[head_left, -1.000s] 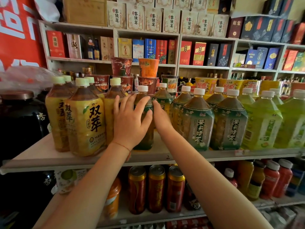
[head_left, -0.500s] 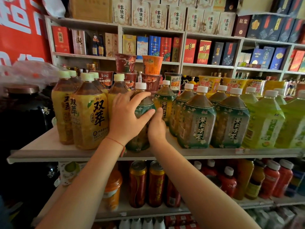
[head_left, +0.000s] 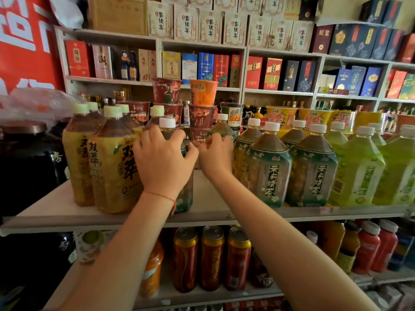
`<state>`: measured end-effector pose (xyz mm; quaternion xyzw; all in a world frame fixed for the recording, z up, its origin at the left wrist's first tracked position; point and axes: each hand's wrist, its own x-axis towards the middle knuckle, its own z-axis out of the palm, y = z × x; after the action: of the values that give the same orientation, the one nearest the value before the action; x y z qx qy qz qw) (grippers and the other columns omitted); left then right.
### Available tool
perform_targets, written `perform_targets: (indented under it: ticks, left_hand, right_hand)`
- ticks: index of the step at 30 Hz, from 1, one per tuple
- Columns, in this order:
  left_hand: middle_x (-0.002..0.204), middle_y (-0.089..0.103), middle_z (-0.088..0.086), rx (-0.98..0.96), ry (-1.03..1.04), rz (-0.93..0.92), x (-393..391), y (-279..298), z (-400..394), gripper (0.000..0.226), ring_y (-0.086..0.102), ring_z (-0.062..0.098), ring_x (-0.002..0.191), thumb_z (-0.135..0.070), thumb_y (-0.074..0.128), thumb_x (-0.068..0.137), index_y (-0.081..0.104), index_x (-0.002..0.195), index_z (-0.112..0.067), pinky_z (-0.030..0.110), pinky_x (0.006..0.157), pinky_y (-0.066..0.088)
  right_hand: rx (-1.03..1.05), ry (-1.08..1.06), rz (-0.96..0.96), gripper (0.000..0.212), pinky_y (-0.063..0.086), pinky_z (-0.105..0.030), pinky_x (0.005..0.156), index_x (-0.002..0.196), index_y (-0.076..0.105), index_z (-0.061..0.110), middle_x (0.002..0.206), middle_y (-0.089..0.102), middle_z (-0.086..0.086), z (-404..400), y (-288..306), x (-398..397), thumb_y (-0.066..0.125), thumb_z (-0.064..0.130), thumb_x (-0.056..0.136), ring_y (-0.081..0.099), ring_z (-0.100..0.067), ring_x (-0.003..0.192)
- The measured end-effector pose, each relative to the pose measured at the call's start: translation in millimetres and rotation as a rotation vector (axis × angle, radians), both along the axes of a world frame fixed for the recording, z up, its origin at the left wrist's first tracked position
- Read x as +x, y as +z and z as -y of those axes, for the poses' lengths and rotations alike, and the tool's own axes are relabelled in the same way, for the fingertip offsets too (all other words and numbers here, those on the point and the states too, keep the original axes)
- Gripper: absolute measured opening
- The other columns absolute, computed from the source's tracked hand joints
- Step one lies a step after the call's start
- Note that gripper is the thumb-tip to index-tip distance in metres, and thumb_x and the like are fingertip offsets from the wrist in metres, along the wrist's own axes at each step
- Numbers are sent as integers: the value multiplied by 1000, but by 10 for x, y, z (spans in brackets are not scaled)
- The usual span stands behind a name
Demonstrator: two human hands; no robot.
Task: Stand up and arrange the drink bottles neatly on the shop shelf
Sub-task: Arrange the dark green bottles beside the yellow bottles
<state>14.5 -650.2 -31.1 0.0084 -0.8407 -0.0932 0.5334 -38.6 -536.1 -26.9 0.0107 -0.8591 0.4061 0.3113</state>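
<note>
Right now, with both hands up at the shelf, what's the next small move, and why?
Probably slide the bottle in the left hand rightward, toward the green-label row. It stands against the yellow bottles, with bare shelf between it and its matching row. The right hand rests near that gap.

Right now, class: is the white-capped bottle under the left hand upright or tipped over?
Upright. The white-capped bottle has its cap on top and its base on the shelf; the left hand grips it.

Yellow bottles point(head_left: 116, 167): label reads 双萃. Dark green bottles point(head_left: 269, 173): 茉莉清茶. Cream boxes point(head_left: 186, 24) on top shelf: 黎侯宴.
</note>
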Motion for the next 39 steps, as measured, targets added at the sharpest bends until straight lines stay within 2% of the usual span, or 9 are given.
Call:
perform_targets:
  ticks: [3, 5, 7, 10, 18, 21, 27, 32, 39]
  left_hand:
    - [101, 60, 15, -1, 32, -43, -6, -68, -51, 36, 56, 34, 95, -42, 47, 95, 69, 111, -19, 43, 80, 43]
    - [105, 61, 16, 2, 31, -47, -28, -87, -55, 36, 56, 34, 97, -42, 45, 97, 68, 113, -19, 43, 82, 44]
    - [105, 61, 17, 3, 27, -52, -32, -97, -55, 36, 57, 34, 97, -42, 46, 97, 68, 112, -19, 43, 82, 44]
    - [107, 62, 17, -1, 24, -69, -29, -113, -55, 36, 57, 34, 99, -42, 46, 96, 68, 113, -19, 43, 81, 44]
    - [108, 63, 17, 10, 30, -107, -58, -118, -44, 37, 59, 34, 100, -43, 47, 95, 70, 113, -20, 44, 82, 46]
    - [111, 63, 17, 10, 37, -92, -60, -122, -46, 37, 59, 34, 102, -43, 47, 95, 69, 115, -20, 44, 84, 46]
    - [109, 63, 17, 18, 30, -95, -68, -120, -45, 37, 59, 34, 101, -43, 48, 95, 69, 114, -19, 45, 83, 47]
    - [111, 63, 18, 21, 25, -98, -61, -117, -45, 36, 59, 35, 102, -42, 50, 94, 70, 114, -19, 45, 83, 46]
    - [121, 61, 20, 69, -84, -126, -59, -193, 0, 40, 57, 37, 111, -43, 50, 96, 67, 124, -19, 45, 82, 54]
  right_hand:
    - [500, -220, -147, 34, 29, -46, 113, 125, 49, 15, 141, 40, -22, -28, 105, -293, 52, 31, 96, 34, -38, 133]
    - [693, -329, 18, 47, 12, -56, 121, 142, 39, 21, 155, 25, -31, -3, 165, -505, 46, 42, 100, 18, -49, 146]
    - [754, -401, 210, 56, 9, -61, 120, 150, 29, 28, 158, 15, -35, 11, 172, -701, 39, 54, 101, 14, -52, 147]
    - [720, -429, 308, 60, 15, -61, 118, 150, 31, 27, 157, 14, -35, 28, 206, -836, 40, 57, 99, 18, -55, 143]
    - [501, -299, 168, 61, 33, -58, 109, 140, 40, 32, 155, 19, -22, -61, 322, -887, 64, 54, 88, 25, -51, 138]
    - [548, -269, 180, 61, 38, -56, 105, 139, 41, 35, 155, 24, -22, -47, 341, -865, 63, 59, 87, 35, -48, 135]
    - [514, -142, 174, 51, 43, -53, 102, 139, 47, 29, 159, 19, -23, -156, 424, -781, 49, 53, 94, 31, -46, 138]
    - [520, -65, 91, 35, 51, -43, 85, 121, 54, 25, 138, 38, -19, -55, 398, -612, 41, 47, 97, 47, -37, 116]
    - [498, 23, 65, 21, 55, -45, 82, 97, 49, 28, 120, 45, -12, -148, 424, -384, 43, 48, 95, 52, -30, 98]
